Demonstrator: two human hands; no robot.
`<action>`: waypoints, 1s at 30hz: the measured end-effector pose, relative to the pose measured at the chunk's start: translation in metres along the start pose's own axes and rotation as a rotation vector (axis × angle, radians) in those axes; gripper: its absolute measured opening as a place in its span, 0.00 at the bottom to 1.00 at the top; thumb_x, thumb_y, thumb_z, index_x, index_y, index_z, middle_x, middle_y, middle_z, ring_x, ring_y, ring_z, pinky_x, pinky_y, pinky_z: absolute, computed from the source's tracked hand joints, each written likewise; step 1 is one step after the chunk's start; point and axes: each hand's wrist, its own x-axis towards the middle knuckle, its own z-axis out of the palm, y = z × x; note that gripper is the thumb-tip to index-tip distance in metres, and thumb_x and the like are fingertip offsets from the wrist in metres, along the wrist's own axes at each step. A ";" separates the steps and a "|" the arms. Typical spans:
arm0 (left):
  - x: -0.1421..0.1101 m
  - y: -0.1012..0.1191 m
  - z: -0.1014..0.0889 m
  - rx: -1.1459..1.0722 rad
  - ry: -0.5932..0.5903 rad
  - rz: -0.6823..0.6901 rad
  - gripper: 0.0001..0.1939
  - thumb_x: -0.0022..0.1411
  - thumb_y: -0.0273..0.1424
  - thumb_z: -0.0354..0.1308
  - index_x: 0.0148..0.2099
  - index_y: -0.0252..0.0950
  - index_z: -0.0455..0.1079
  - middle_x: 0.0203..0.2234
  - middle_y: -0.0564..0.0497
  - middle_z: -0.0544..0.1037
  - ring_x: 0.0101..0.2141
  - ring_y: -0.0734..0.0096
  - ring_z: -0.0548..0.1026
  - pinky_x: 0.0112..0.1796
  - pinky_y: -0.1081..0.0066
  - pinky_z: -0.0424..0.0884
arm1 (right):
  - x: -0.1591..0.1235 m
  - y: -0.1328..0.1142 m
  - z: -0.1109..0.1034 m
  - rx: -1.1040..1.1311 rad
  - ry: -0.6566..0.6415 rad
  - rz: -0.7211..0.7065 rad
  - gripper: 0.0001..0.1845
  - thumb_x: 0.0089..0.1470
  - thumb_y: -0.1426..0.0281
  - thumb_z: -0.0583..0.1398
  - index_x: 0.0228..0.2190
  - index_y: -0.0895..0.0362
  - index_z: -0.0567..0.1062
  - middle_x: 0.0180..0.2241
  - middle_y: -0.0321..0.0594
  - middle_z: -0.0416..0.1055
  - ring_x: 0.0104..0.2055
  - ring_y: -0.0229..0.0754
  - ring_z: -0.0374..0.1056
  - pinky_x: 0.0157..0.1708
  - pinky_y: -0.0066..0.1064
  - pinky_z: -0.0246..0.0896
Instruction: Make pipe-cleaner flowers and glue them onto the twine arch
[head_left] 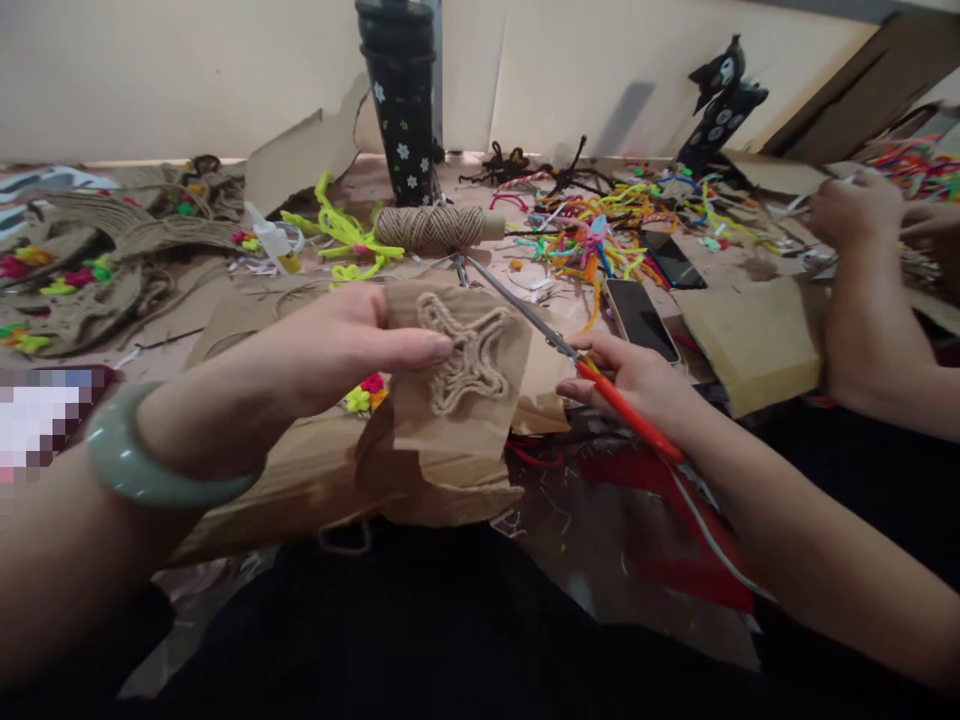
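Observation:
My left hand [341,340] pinches a piece of brown paper [457,400] that carries a star shape made of jute twine [463,352]; the thumb lies on the star's left arm. A pale green bangle [142,460] is on that wrist. My right hand [630,375] is closed round the orange handle of a pair of scissors [540,325]. The metal blades point up and left, over the paper's top right edge.
A spool of jute twine [435,226] lies behind the paper, with a tall black flowered tube [401,100] beyond it. Colourful pipe cleaners [600,225], two phones [641,318], a cardboard block [750,340] and another person's hands [855,210] fill the right side. Twine pieces [90,270] lie left.

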 end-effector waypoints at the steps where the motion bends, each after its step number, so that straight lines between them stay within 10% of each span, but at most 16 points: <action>1: -0.011 -0.001 0.001 -0.051 0.072 -0.002 0.08 0.51 0.35 0.62 0.28 0.36 0.77 0.23 0.49 0.80 0.23 0.70 0.75 0.24 0.76 0.71 | -0.002 0.000 0.001 -0.021 0.021 0.013 0.24 0.47 0.55 0.62 0.42 0.56 0.73 0.31 0.39 0.75 0.33 0.46 0.70 0.33 0.35 0.64; 4: -0.043 -0.009 0.007 -0.258 0.223 -0.016 0.09 0.48 0.35 0.65 0.34 0.39 0.80 0.24 0.50 0.81 0.25 0.66 0.78 0.26 0.74 0.73 | -0.006 0.000 0.008 -0.022 0.042 0.023 0.23 0.46 0.57 0.64 0.42 0.55 0.74 0.30 0.38 0.74 0.33 0.45 0.70 0.32 0.34 0.63; 15: -0.125 -0.077 0.029 -0.662 -0.073 -0.121 0.11 0.47 0.38 0.68 0.36 0.45 0.81 0.22 0.49 0.81 0.23 0.63 0.78 0.24 0.71 0.73 | -0.048 -0.012 0.070 0.293 0.110 0.068 0.28 0.48 0.55 0.63 0.47 0.55 0.69 0.31 0.39 0.72 0.32 0.43 0.70 0.35 0.36 0.68; 22: -0.156 -0.097 0.039 -0.827 0.182 -0.223 0.11 0.41 0.37 0.72 0.29 0.38 0.79 0.20 0.49 0.80 0.20 0.70 0.75 0.22 0.77 0.70 | -0.080 -0.014 0.127 0.280 0.308 0.166 0.25 0.49 0.57 0.63 0.47 0.54 0.69 0.37 0.43 0.75 0.37 0.47 0.73 0.42 0.42 0.70; 30: -0.161 -0.106 0.020 -0.828 0.312 -0.108 0.12 0.41 0.37 0.72 0.27 0.38 0.76 0.18 0.52 0.78 0.19 0.70 0.74 0.23 0.75 0.72 | -0.065 -0.029 0.142 0.551 0.309 0.278 0.25 0.44 0.57 0.66 0.42 0.53 0.67 0.31 0.39 0.73 0.34 0.47 0.73 0.38 0.42 0.71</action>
